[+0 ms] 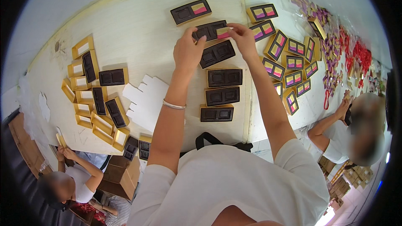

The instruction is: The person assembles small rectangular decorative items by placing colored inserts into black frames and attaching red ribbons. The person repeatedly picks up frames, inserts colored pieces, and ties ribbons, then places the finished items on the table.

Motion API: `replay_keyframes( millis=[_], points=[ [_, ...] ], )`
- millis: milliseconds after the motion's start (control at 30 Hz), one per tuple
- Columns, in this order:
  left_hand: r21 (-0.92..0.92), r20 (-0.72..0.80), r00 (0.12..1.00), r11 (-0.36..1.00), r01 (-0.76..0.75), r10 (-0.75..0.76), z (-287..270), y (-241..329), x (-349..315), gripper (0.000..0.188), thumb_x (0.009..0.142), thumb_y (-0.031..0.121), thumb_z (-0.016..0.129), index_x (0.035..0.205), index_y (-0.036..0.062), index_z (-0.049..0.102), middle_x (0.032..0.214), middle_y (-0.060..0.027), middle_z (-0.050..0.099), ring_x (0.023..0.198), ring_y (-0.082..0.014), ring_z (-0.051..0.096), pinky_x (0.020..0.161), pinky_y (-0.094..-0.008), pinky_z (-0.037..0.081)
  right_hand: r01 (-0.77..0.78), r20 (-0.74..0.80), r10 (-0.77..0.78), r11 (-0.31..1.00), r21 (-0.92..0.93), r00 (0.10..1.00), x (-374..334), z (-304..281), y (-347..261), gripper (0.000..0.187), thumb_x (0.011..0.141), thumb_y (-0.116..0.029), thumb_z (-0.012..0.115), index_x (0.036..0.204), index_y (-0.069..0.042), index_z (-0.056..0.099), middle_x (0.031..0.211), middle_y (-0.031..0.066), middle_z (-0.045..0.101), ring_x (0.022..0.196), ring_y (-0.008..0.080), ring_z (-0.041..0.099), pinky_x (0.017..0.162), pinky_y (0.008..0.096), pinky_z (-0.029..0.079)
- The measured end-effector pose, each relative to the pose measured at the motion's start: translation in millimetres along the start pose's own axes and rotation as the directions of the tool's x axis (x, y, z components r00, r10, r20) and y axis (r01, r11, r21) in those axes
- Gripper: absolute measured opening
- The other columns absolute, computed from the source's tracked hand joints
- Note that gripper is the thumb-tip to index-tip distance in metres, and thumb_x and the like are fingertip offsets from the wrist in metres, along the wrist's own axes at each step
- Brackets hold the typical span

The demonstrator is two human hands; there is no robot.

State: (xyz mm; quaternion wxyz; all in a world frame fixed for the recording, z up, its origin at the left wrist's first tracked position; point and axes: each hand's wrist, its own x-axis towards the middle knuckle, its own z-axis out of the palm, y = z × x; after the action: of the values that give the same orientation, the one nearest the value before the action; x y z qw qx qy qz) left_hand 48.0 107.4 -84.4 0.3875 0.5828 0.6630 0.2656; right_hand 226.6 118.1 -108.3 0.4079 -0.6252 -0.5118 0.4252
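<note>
Beyond four unfilled boxes (225, 77), our curled left hand (188, 51) grips one dark tray (204, 32) while our right hand (244, 42) pinches one striped block (222, 32), partly hidden

Held box (210, 31): left end partly covered by left hand (189, 50). Pink piece (222, 33): right edge under fingertips of right hand (243, 38). White card (144, 98): right side behind left forearm. Black bag (209, 139): lower part behind white shirt (247, 175), itself cut off by lower edge. Striped shirt (120, 209): likewise cut. Two co-workers (81, 180): faces blurred. Loose pieces (332, 56), far right: too small to count. Red ribbon (361, 56): strands indistinct.
</note>
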Motion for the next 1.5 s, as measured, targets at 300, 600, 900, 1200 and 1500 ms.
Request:
replay_keyframes(
  millis=[300, 600, 900, 1200, 1500],
  points=[
    [0.211, -0.019, 0.995, 0.973, -0.092, 0.098, 18, -25, -2, 0.041, 0.073, 0.023, 0.066, 0.109, 0.0097, 0.050, 0.070, -0.0094, 0.059, 0.066, -0.0260, 0.059, 0.057, -0.0362, 0.044, 0.183, -0.194, -0.293, 0.877, -0.444, 0.936, 4, 32, 19, 0.020, 0.075, -0.010, 0.061, 0.093, -0.005, 0.053, 0.086, 0.0165, 0.045, 0.079, 0.0321, 0.049, 0.070, 0.0372, 0.042],
    [0.080, 0.005, 0.997, 0.994, -0.072, 0.072, 12, -25, -1, 0.036, 0.076, 0.026, 0.065, 0.104, 0.0071, 0.053, 0.064, -0.0063, 0.054, 0.060, -0.0200, 0.055, 0.054, -0.0325, 0.042, 0.072, -0.175, -0.176, 0.874, -0.480, 0.969, 8, 34, 19, 0.032, 0.073, -0.027, 0.068, 0.093, -0.007, 0.052, 0.087, 0.0150, 0.046, 0.071, 0.0289, 0.055, 0.065, 0.0379, 0.045],
    [-0.731, 0.144, 0.969, 0.637, 0.242, -0.202, 1, 3, -19, 0.044, 0.090, 0.048, 0.037, 0.095, 0.0088, 0.056, 0.063, 0.0022, 0.045, 0.048, -0.0050, 0.039, 0.039, -0.0195, 0.031, 0.064, 0.049, -0.075, 0.980, 0.189, 0.996, -54, 26, -48, 0.021, 0.081, -0.016, 0.061, 0.096, -0.003, 0.054, 0.086, 0.0046, 0.054, 0.070, 0.0126, 0.052, 0.063, 0.0257, 0.044],
    [-0.591, 0.393, 0.917, 0.745, 0.309, -0.069, -15, 30, -56, 0.036, 0.085, 0.038, 0.053, 0.100, 0.0052, 0.053, 0.072, -0.0003, 0.053, 0.052, -0.0029, 0.039, 0.043, -0.0172, 0.029, -0.090, -0.026, 0.151, 0.710, 0.699, 0.988, -94, 19, -49, 0.009, 0.082, -0.001, 0.056, 0.091, 0.000, 0.056, 0.077, 0.0047, 0.059, 0.068, 0.0110, 0.055, 0.064, 0.0241, 0.045],
    [-0.675, 0.557, 0.828, 0.544, 0.500, -0.070, -19, 25, -67, 0.024, 0.082, 0.017, 0.060, 0.102, 0.0037, 0.057, 0.071, 0.0020, 0.053, 0.051, -0.0018, 0.037, 0.041, -0.0153, 0.026, 0.525, -0.044, -0.544, 0.826, -0.208, 0.838, -111, -4, -38, 0.018, 0.071, -0.001, 0.064, 0.088, -0.004, 0.060, 0.094, 0.0097, 0.057, 0.081, 0.0218, 0.056, 0.067, 0.0295, 0.045]
  ],
)
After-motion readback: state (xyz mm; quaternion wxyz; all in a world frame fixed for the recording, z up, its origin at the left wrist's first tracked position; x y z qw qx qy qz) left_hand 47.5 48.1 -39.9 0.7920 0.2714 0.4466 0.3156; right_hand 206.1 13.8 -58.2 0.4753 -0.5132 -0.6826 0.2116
